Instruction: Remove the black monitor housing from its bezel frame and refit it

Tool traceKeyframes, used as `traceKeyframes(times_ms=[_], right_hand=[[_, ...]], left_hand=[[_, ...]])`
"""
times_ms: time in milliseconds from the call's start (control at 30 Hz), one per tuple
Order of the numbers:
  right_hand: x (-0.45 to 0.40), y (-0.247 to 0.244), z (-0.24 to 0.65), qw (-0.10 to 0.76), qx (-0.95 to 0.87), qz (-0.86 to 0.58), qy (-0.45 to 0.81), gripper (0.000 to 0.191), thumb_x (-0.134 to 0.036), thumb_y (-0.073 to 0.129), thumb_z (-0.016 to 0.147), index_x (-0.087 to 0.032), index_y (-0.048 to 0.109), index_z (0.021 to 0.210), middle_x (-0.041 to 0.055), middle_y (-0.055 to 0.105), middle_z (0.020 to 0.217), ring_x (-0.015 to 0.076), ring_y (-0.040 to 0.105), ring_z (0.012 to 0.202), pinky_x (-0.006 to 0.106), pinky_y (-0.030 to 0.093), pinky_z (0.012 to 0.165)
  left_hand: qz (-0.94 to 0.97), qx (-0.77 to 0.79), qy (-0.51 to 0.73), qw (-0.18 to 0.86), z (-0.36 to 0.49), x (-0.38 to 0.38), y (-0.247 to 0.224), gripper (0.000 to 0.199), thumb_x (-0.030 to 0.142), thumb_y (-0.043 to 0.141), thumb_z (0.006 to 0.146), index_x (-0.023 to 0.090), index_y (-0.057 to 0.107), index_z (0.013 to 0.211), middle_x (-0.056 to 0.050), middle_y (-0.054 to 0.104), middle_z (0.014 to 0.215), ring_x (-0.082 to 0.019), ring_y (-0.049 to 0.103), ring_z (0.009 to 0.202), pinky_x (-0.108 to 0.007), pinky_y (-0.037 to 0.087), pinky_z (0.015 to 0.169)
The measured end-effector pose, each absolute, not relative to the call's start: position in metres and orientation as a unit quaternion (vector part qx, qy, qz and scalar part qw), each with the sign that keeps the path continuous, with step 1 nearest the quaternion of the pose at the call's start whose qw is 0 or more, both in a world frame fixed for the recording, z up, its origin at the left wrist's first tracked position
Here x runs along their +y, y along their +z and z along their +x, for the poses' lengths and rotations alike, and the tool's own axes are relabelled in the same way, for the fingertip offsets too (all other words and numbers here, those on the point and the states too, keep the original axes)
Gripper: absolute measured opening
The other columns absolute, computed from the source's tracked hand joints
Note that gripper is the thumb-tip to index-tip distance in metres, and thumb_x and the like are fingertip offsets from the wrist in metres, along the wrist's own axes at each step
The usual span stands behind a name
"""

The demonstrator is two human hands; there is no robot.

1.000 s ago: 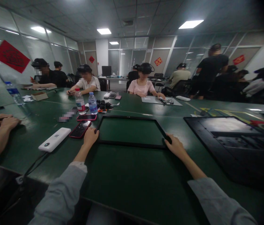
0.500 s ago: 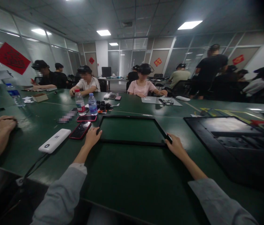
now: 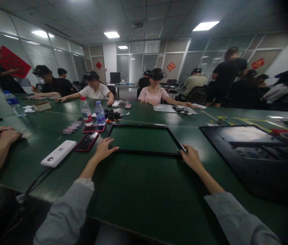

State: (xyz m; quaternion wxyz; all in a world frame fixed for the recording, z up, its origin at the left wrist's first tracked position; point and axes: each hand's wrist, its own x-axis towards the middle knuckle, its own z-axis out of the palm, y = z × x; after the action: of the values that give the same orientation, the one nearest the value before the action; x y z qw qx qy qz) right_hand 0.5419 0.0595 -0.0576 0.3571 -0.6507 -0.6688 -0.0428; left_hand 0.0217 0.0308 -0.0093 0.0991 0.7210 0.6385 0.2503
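A thin black rectangular frame [image 3: 147, 153], like a screen bezel, lies flat on the green table [image 3: 144, 194] in front of me. My left hand [image 3: 104, 149] rests at its near left corner, thumb stretched along the near bar and fingers spread. At the opposite near corner, my right hand [image 3: 191, 158] is closed around the frame's edge, with the thumb on the inner side and the fingertips along the outside. Through the frame's opening the tabletop shows.
Left of the frame are two phones [image 3: 86, 141], a white power bank [image 3: 59, 153] with a cable, and two bottles [image 3: 100, 113]. A large dark panel [image 3: 232, 154] lies on the right. A neighbour's hands [image 3: 8, 135] rest at far left. Co-workers sit across the table.
My left hand has loosened and shifted slightly right, its thumb now extended over the near bar. My right hand stays at its corner. Across the table, two co-workers have stretched out their arms.
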Motion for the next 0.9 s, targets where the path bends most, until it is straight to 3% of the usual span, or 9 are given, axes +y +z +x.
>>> traceKeyframes(times_ms=[133, 333, 533, 700, 900], right_hand=[[0.0590, -0.0568, 0.5421, 0.358, -0.687, -0.632, -0.014, 0.047, -0.037, 0.049, 0.084, -0.012, 0.062, 0.122, 0.0184, 0.069, 0.115, 0.0320, 0.062, 0.109, 0.051, 0.045, 0.103], [0.0543, -0.0533, 0.5422, 0.402, -0.683, -0.609, 0.027, 0.048, -0.039, 0.049, 0.087, -0.016, 0.059, 0.128, 0.0150, 0.067, 0.121, 0.0290, 0.061, 0.114, 0.048, 0.047, 0.103], [0.0546, -0.0551, 0.5437, 0.405, -0.675, -0.616, 0.039, 0.050, -0.041, 0.049, 0.089, -0.016, 0.058, 0.131, 0.0158, 0.066, 0.124, 0.0295, 0.059, 0.118, 0.049, 0.047, 0.104], [0.0569, -0.0582, 0.5454, 0.374, -0.690, -0.619, 0.031, 0.046, -0.038, 0.049, 0.088, -0.016, 0.061, 0.128, 0.0146, 0.068, 0.117, 0.0290, 0.063, 0.110, 0.052, 0.047, 0.102], [0.0562, -0.0568, 0.5453, 0.409, -0.683, -0.604, 0.027, 0.045, -0.038, 0.049, 0.088, -0.018, 0.062, 0.126, 0.0134, 0.068, 0.118, 0.0280, 0.062, 0.110, 0.050, 0.048, 0.101]], left_hand=[[0.762, 0.608, 0.192, 0.116, 0.0249, 0.0256, -0.0065, 0.065, 0.066, 0.068, 0.079, 0.033, 0.062, 0.134, -0.008, 0.051, 0.151, -0.034, 0.039, 0.142, -0.057, 0.030, 0.115], [0.765, 0.606, 0.188, 0.115, 0.0275, 0.0214, -0.0003, 0.050, 0.060, 0.066, 0.084, 0.034, 0.068, 0.127, -0.005, 0.056, 0.145, -0.030, 0.046, 0.137, -0.052, 0.035, 0.113], [0.767, 0.602, 0.190, 0.116, 0.0270, 0.0224, -0.0012, 0.049, 0.060, 0.067, 0.083, 0.035, 0.069, 0.125, -0.005, 0.057, 0.144, -0.031, 0.046, 0.137, -0.054, 0.035, 0.113], [0.769, 0.599, 0.188, 0.119, 0.0254, 0.0243, -0.0040, 0.050, 0.063, 0.066, 0.083, 0.035, 0.069, 0.124, -0.005, 0.056, 0.146, -0.033, 0.045, 0.137, -0.057, 0.033, 0.113], [0.772, 0.595, 0.189, 0.119, 0.0243, 0.0248, -0.0044, 0.052, 0.068, 0.063, 0.082, 0.036, 0.069, 0.122, -0.003, 0.056, 0.145, -0.034, 0.046, 0.137, -0.059, 0.034, 0.113]])
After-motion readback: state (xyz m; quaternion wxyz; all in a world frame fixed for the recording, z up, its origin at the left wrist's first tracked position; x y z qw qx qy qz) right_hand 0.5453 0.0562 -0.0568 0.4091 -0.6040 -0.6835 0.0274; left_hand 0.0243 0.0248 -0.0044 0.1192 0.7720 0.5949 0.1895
